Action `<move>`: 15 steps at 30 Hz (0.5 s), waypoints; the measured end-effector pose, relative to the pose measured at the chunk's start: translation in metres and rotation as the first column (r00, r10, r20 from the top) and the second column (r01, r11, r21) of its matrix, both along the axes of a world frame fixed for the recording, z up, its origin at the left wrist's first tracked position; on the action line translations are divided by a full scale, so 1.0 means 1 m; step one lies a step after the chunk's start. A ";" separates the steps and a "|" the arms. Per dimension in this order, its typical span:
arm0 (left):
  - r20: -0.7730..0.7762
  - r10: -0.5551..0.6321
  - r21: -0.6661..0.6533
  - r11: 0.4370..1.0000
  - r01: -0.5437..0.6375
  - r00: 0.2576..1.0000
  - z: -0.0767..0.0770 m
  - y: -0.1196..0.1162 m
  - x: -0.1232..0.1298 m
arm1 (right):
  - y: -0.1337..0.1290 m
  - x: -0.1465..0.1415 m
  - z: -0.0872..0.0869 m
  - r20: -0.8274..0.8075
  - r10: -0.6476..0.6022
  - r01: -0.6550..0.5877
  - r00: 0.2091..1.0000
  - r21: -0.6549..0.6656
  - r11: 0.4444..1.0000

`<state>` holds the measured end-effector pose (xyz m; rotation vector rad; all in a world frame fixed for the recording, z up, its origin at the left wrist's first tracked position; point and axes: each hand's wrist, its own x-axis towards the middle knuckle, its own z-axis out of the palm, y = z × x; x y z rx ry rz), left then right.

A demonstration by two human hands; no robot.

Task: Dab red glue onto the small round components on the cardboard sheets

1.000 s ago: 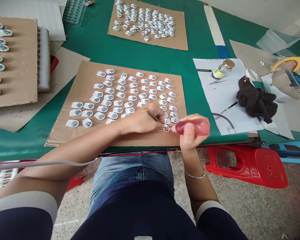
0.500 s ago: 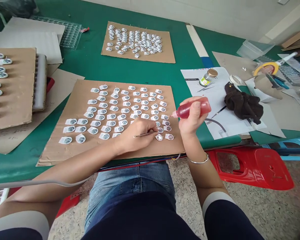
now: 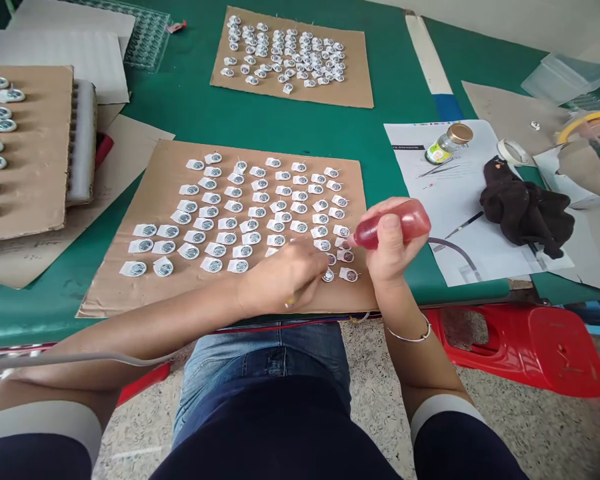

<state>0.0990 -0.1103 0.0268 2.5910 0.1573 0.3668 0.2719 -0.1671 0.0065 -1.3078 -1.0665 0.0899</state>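
My right hand (image 3: 391, 247) is wrapped round a squeeze bottle (image 3: 413, 219) of red liquid, held tilted with its nozzle to the left. The nozzle tip is over small round white pieces (image 3: 349, 275) with dark printed faces and paper tabs, at the right side of a cardboard sheet (image 3: 145, 293). Closed in a pinch, my left hand (image 3: 293, 272) holds a thin stick-like tool (image 3: 291, 301); one end shows below the fist and its working tip is hidden. This hand rests low over the cardboard, covering some of the pieces. Several rows of pieces lie to its left.
A second cardboard sheet (image 3: 367, 80) with similar pieces lies at the back, another (image 3: 35, 193) at the left on a raised stack. Rightward are a small glass jar (image 3: 450, 143), tweezers (image 3: 433, 168), a black cloth (image 3: 525, 210) and tape (image 3: 514, 152). A red stool (image 3: 565, 347) stands below.
The view has shifted slightly down. My left hand has turned so the tool points more downward and lies less visible. The bottle's nozzle has come lower over the pieces.
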 end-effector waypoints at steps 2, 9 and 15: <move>0.005 -0.068 0.184 0.981 0.066 0.998 -0.001 -0.007 0.001 | -0.001 -0.001 -0.001 0.040 0.026 -0.024 0.999 -0.040 0.999; 0.123 -0.080 0.570 0.822 -0.004 0.989 -0.008 -0.028 0.004 | -0.003 -0.007 0.002 0.110 0.128 -0.111 0.986 -0.144 0.983; 0.153 -0.078 0.594 0.804 -0.028 0.985 -0.012 -0.030 0.003 | -0.003 -0.007 0.002 0.148 0.154 -0.125 0.977 -0.189 0.974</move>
